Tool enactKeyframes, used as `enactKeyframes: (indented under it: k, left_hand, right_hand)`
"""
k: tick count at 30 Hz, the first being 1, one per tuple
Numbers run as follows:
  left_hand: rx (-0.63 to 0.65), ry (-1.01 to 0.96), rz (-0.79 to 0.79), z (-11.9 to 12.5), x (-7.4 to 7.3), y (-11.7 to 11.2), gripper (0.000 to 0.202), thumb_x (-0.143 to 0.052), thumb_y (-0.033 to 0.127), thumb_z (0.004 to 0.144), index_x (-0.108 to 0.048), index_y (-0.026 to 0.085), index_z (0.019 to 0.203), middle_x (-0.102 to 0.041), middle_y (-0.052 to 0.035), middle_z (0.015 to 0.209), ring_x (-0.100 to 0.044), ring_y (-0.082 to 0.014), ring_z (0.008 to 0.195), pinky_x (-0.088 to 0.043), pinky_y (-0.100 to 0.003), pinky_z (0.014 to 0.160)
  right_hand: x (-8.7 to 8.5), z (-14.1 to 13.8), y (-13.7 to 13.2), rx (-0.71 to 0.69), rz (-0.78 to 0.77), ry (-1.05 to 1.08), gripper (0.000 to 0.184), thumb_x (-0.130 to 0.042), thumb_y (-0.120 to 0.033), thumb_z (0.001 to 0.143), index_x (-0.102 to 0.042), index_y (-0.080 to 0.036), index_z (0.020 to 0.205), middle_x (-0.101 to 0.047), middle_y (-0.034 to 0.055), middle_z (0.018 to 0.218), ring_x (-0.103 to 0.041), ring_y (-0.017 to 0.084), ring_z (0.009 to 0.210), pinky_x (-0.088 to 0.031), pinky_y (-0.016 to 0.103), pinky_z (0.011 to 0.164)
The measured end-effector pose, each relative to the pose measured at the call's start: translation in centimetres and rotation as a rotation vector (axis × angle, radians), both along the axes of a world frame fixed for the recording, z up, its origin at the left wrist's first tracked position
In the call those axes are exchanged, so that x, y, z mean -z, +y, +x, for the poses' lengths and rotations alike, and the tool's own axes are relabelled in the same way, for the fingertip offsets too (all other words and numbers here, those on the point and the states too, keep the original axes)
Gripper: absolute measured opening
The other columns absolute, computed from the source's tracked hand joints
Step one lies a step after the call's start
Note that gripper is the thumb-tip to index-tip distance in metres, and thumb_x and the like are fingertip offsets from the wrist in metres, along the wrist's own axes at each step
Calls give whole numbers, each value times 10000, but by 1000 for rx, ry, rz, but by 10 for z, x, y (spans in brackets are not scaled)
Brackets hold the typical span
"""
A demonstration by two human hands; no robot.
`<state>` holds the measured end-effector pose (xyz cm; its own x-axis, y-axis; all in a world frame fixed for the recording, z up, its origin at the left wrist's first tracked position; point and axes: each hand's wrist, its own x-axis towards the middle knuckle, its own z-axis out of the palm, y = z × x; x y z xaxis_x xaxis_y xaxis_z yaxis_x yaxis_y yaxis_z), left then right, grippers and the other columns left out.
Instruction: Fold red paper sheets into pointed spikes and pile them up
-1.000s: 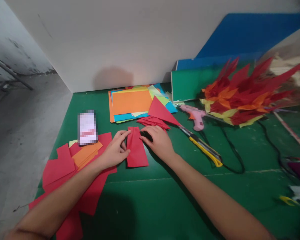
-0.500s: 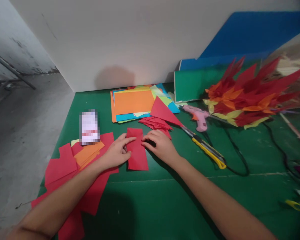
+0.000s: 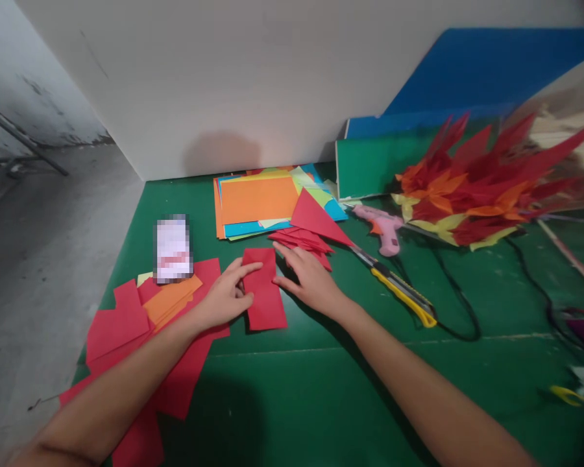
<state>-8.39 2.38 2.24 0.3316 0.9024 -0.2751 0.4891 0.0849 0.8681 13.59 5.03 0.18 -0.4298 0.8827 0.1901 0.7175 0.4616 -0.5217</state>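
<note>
A folded red paper strip (image 3: 265, 295) lies on the green table (image 3: 321, 389) in front of me. My left hand (image 3: 226, 295) rests on its left edge, forefinger stretched across the top of the strip and thumb pressing its side. My right hand (image 3: 309, 279) lies flat with fingers spread just right of the strip, thumb touching its right edge, fingertips reaching a small pile of folded red triangles (image 3: 304, 241). Neither hand grips anything.
Loose red and orange sheets (image 3: 141, 318) lie at the left beside a phone (image 3: 173, 248). A stack of coloured paper (image 3: 260, 200) sits at the back. A yellow utility knife (image 3: 401, 292), a pink glue gun (image 3: 384, 227), black cord and a red-orange paper flame piece (image 3: 481, 181) occupy the right.
My right hand has opened and slid up toward the red triangles. My left forefinger still presses the strip's top. The strip has barely shifted.
</note>
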Motion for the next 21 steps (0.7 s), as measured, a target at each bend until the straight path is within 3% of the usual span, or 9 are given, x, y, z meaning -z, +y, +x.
enactKeyframes:
  k: [3,6,8,11,13,16,19,21]
  left_hand:
    - [-100,-161,-33,0,1,2,608,-594,206,734,-494,270,1330,-194,-112,1546,-589,-237,1050,-493,-351,822]
    - [-117,-344,-26,-1,3,5,614,-644,257,737,-494,246,1332,-317,-84,1501,-244,-291,1397,-350,-410,1048]
    - [-83,-430,-42,-1,4,6,631,-674,294,737,-488,247,1338,-354,-64,1485,-59,-268,1447,-242,-429,1120]
    - [-51,-442,-51,-2,2,5,616,-697,342,742,-505,264,1322,-389,-41,1470,64,-251,1449,-174,-452,1146]
    - [-66,-386,-18,-2,-1,4,540,-679,385,769,-548,275,1281,-452,-39,1426,33,-254,1451,-168,-466,1146]
    - [-79,-298,86,-5,-2,3,406,-557,487,853,-617,282,1198,-588,-63,1274,-190,-275,1419,-250,-481,1113]
    - [-37,-310,195,-6,1,4,531,-384,635,878,-671,250,1106,-628,-97,1180,-410,-284,1296,-369,-445,1041]
    - [-23,-362,231,-4,3,5,619,-391,709,829,-688,214,1055,-618,-117,1178,-502,-280,1200,-418,-411,995]
  right_hand:
    - [2,4,-2,-22,22,200,570,-414,-266,937,-230,-269,1477,-621,70,993,-591,208,872,-490,390,811]
    - [2,6,-4,-187,31,300,506,-376,-166,936,-366,-321,1417,-643,52,1081,-593,183,969,-482,372,863]
    - [2,6,-5,-264,36,327,443,-407,-163,926,-499,-330,1327,-647,42,1149,-579,183,1040,-471,376,900]
    - [-1,5,-7,-230,-7,394,327,-467,-220,913,-635,-309,1178,-682,40,1104,-597,182,1028,-478,372,902]
    - [-2,4,-8,-172,-89,449,252,-516,-289,893,-694,-294,1070,-695,44,1060,-617,184,999,-489,368,889]
    - [-6,1,-9,-99,-219,560,195,-577,-371,849,-733,-256,873,-704,51,978,-640,197,938,-502,366,858]
    - [-10,-2,-10,-21,-304,656,238,-584,-399,835,-687,-215,723,-690,52,863,-637,191,827,-513,342,763]
    - [-12,-4,-10,33,-334,684,273,-594,-414,817,-634,-202,650,-660,40,786,-608,168,734,-499,308,674]
